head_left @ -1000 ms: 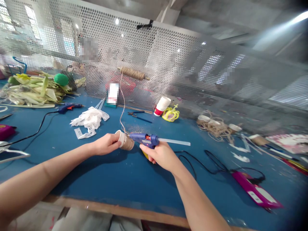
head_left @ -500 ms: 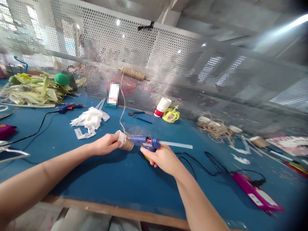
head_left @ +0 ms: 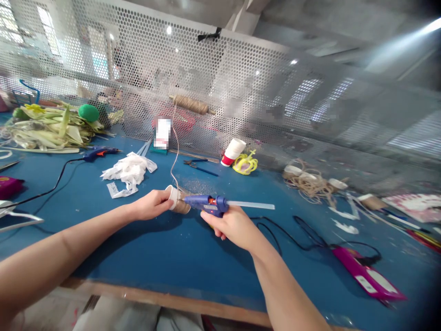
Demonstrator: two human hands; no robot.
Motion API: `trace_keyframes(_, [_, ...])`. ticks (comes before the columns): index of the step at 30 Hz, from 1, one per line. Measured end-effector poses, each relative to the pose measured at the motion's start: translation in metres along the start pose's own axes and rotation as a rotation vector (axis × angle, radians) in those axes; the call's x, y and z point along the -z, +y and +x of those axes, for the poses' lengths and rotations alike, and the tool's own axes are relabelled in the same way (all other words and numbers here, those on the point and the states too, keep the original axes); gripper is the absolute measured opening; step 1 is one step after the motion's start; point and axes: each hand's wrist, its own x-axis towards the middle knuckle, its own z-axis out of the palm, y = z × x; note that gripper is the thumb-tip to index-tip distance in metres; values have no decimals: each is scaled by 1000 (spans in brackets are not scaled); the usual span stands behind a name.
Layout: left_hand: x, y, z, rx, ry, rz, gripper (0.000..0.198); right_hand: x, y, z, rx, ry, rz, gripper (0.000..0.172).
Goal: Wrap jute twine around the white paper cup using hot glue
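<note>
My left hand [head_left: 154,205] is closed on the rim end of a white paper cup [head_left: 172,193], which lies tilted on its side. Brown twine [head_left: 182,208] is wound round the cup's lower part. From the cup a loose strand [head_left: 177,156] runs up to a twine spool [head_left: 191,105] on the mesh panel. A blue glue gun [head_left: 206,202] is gripped in my right hand [head_left: 232,225], and a clear glue stick [head_left: 253,205] sticks out of its back. The gun's nozzle points left, at the side of the cup; whether it touches cannot be told.
Crumpled white plastic [head_left: 129,171] and a second glue gun [head_left: 99,154] lie to the left. Pliers [head_left: 203,168], stacked cups [head_left: 234,151] and a yellow crown-like piece [head_left: 245,164] lie behind. At right are tangled twine [head_left: 310,184] and a magenta power box [head_left: 368,273] with a black cord.
The glue gun has shifted slightly left, its nozzle now over the cup's side near the twine. My left hand keeps its hold on the cup, almost unmoved.
</note>
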Motion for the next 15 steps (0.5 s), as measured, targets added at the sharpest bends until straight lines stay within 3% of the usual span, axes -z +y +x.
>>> trace_keyframes(15, [-1, 1, -2, -106, -35, 82, 26, -3, 10, 16, 11, 35, 105, 25])
